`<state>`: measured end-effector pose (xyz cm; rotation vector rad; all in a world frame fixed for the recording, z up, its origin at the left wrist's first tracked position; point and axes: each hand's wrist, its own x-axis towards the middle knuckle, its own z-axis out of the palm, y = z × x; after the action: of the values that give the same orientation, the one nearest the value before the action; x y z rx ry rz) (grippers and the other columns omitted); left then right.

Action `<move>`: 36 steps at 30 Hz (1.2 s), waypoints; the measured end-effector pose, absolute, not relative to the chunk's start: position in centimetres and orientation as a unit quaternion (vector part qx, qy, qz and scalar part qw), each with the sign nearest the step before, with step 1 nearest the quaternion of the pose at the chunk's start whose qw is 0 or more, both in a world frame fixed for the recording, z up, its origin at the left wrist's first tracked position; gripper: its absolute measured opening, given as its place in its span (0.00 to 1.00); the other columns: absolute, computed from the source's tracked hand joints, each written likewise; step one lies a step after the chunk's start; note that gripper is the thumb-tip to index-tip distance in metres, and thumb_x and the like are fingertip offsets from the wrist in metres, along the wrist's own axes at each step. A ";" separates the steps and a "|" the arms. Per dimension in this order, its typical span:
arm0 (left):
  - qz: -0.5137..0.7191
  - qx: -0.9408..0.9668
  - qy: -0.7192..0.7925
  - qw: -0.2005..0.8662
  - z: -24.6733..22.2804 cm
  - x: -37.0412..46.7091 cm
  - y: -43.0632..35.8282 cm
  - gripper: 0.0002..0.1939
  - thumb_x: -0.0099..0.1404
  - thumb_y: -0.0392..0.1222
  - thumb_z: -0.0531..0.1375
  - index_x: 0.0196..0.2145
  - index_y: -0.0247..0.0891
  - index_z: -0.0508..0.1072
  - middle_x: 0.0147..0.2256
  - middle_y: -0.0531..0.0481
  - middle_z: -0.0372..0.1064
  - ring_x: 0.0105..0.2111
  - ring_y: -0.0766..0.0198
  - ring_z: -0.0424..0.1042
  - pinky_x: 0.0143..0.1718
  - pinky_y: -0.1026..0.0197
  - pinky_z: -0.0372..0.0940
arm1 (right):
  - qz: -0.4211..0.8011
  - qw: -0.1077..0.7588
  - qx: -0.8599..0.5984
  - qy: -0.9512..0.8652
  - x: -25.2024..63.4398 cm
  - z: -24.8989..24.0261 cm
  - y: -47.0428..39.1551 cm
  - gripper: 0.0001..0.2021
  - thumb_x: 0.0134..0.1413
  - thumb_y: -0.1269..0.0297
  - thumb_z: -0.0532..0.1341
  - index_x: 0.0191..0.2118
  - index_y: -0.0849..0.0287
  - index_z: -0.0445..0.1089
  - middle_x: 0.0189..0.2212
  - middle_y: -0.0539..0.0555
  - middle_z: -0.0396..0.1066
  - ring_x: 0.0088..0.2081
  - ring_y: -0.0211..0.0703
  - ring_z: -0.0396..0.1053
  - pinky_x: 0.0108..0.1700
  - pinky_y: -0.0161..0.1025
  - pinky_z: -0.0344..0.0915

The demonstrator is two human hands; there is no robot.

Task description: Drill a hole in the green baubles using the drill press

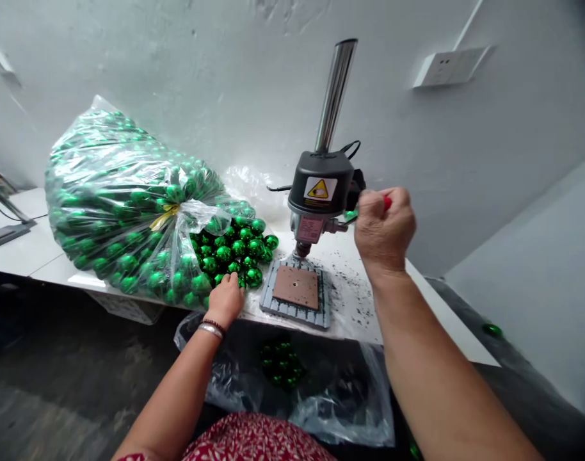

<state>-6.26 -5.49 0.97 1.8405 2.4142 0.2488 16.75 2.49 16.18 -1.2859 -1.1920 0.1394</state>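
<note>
A small drill press stands on the white table, its chuck above a brown square plate with a small hole. That plate lies on a grooved grey metal base. My right hand is closed round the red-tipped handle at the press's right side. My left hand is at the near edge of the loose shiny green balls, fingers bent together; what they hold, if anything, is hidden. Left of it, a big clear bag full of green balls spills out at its mouth.
Dark shavings are scattered right of the base. Below the table edge an open plastic-lined container holds green balls. A socket strip is on the wall. One green ball lies beyond the table's right edge.
</note>
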 end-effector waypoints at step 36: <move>0.421 0.584 0.629 0.293 -0.6 -2.0 -4.1 0.26 0.54 0.41 0.63 0.51 0.38 0.66 0.51 0.42 0.64 0.54 0.54 0.62 0.59 0.50 0.55 | 0.047 0.667 -0.553 -0.497 17.0 15.3 1.9 0.17 0.43 0.49 0.53 0.28 0.62 0.61 0.26 0.52 0.61 0.29 0.31 0.56 0.37 0.37 0.57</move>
<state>-1.99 -4.09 -0.64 1.5558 1.6751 1.1221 16.98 1.90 15.28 -1.2470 -1.1225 0.1057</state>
